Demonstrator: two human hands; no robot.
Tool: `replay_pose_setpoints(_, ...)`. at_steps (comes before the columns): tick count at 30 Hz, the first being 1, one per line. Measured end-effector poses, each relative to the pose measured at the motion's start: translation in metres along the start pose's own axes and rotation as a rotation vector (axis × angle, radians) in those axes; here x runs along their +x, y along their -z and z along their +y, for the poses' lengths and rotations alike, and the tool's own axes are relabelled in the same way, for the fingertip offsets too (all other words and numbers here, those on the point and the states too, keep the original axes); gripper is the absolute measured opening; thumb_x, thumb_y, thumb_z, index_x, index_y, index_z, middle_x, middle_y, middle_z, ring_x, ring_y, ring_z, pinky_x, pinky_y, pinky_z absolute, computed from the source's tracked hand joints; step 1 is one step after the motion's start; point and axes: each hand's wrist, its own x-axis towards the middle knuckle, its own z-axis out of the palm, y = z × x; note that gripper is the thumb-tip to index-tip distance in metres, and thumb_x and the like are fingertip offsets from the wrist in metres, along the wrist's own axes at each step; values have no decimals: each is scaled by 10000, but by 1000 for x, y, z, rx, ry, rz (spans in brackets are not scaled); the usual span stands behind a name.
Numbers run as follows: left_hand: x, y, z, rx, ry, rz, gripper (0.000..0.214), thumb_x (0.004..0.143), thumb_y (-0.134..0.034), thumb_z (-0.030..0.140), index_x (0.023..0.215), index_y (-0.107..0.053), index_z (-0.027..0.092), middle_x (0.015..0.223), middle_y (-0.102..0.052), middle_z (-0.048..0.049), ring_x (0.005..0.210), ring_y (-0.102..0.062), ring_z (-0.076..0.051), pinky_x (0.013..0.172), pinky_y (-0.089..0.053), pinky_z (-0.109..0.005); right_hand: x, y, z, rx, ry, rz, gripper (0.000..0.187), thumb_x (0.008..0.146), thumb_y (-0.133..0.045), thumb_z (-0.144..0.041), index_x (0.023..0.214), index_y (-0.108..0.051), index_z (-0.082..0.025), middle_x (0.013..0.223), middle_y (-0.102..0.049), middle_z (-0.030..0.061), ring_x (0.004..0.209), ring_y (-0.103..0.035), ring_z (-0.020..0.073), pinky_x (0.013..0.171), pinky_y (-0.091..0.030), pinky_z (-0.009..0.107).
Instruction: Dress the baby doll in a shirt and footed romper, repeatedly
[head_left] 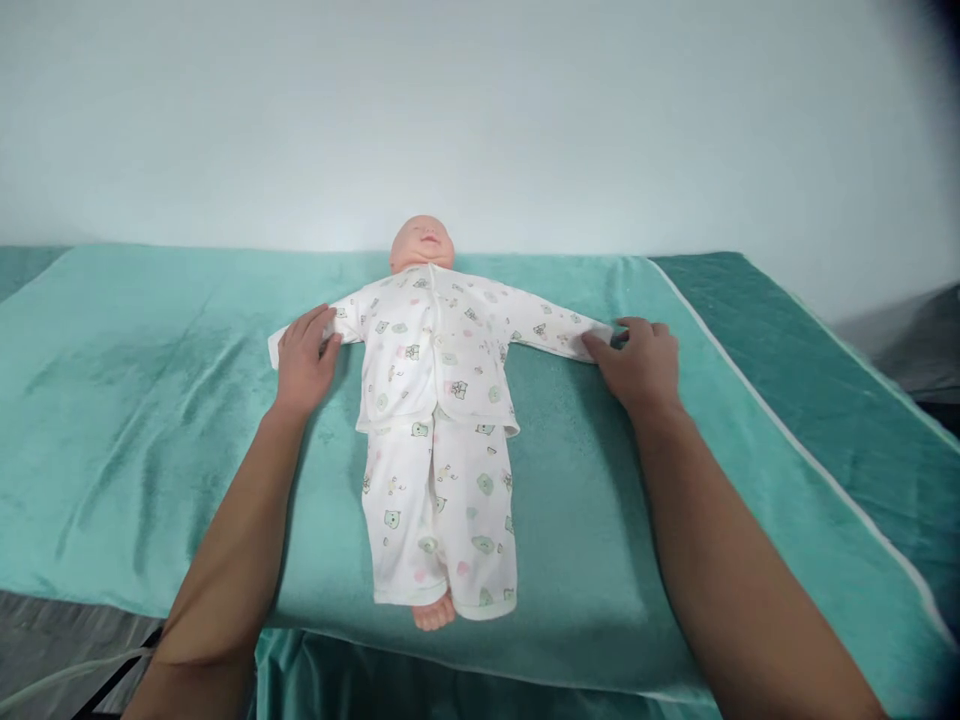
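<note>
A baby doll (pixel 422 243) lies on its back, head toward the wall. It wears a white baby shirt (pixel 405 350) and matching baby pants (pixel 472 520), both printed with small bears and green and pink shapes. The shirt's two sleeves are spread out sideways. My left hand (pixel 305 360) is closed over the sleeve on the left, its fingers across the fabric and the cuff showing past them. On the other side, my right hand (pixel 637 362) pinches the cuff of the right-hand sleeve between thumb and fingers. One bare doll foot (pixel 433 612) shows below the pants; the doll's hands are hidden.
Under the doll is a light green velvety cloth (pixel 187 450), wrinkled on the left. Darker green fabric (pixel 810 360) with a pale edge line lies at the right. A pale wall (pixel 480 120) rises behind. A thin pale cable (pixel 75 672) runs at the lower left.
</note>
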Motion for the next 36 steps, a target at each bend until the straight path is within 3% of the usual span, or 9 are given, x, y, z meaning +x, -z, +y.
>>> replay_pose_setpoints(4,0,0,-1,5,7,-6,458,987,-475,417,1401,-584,253,1495,-584,-107,1400,-513,-275,1195,-367,-495,8,-1,-11,164,-73,-5,318,832,-650,-294,1129,-677,-184,911,-670,81,818,-597,241,817,-477,395)
replay_pose_setpoints(9,1,-2,-2,-4,11,-7,454,975,-501,403,1400,-579,264,1499,-578,-103,1406,-507,-277,1204,-356,-499,29,-11,-9,244,-48,235,320,841,-569,-207,1139,-675,-160,901,-620,85,804,-554,220,840,-467,382)
replay_pose_setpoints(13,0,-1,-1,3,10,-8,460,970,-504,382,1407,-572,258,1500,-576,-104,1408,-502,-278,1202,-356,-497,30,-17,-6,233,51,214,388,782,-553,-139,1146,-688,-133,1163,-625,200,999,-600,264,964,-469,419)
replay_pose_setpoints(16,0,-1,0,16,6,-9,466,964,-508,370,1409,-574,249,1494,-580,-106,1400,-506,-279,1192,-366,-488,23,-19,-15,269,245,296,387,859,-487,-182,1195,-676,-146,1330,-597,247,1269,-533,304,1113,-394,452)
replay_pose_setpoints(20,1,-3,-1,26,14,-11,466,963,-507,363,1412,-571,257,1496,-580,-96,1397,-505,-276,1188,-367,-483,9,-23,-33,264,451,60,433,982,-454,-406,1318,-605,-179,1412,-601,201,1360,-504,315,1158,-368,516)
replay_pose_setpoints(24,4,-5,0,38,29,-14,476,955,-510,335,1420,-567,250,1490,-583,-95,1396,-500,-289,1191,-352,-483,-3,-23,-49,270,421,-44,518,995,-448,-478,1377,-573,-150,1458,-579,208,1379,-499,345,1171,-360,560)
replay_pose_setpoints(27,5,-4,4,67,68,-23,490,951,-501,325,1427,-569,234,1475,-595,-103,1383,-502,-311,1177,-348,-496,-15,-18,-78,488,384,24,532,983,-488,-559,1379,-592,-219,1466,-586,164,1384,-504,322,1184,-359,543)
replay_pose_setpoints(31,5,-2,9,84,104,-34,498,952,-493,332,1431,-570,220,1477,-593,-110,1385,-494,-315,1170,-342,-480,-28,-13,-148,797,538,-149,445,973,-533,-558,1296,-662,-280,1409,-643,68,1333,-565,259,1172,-403,489)
replay_pose_setpoints(36,5,-1,9,64,112,-35,485,943,-508,315,1412,-582,219,1459,-603,-114,1363,-509,-316,1159,-345,-481,-23,-4,-212,752,641,-313,305,994,-518,-405,1131,-744,-254,1307,-711,47,1282,-598,267,1140,-418,485)
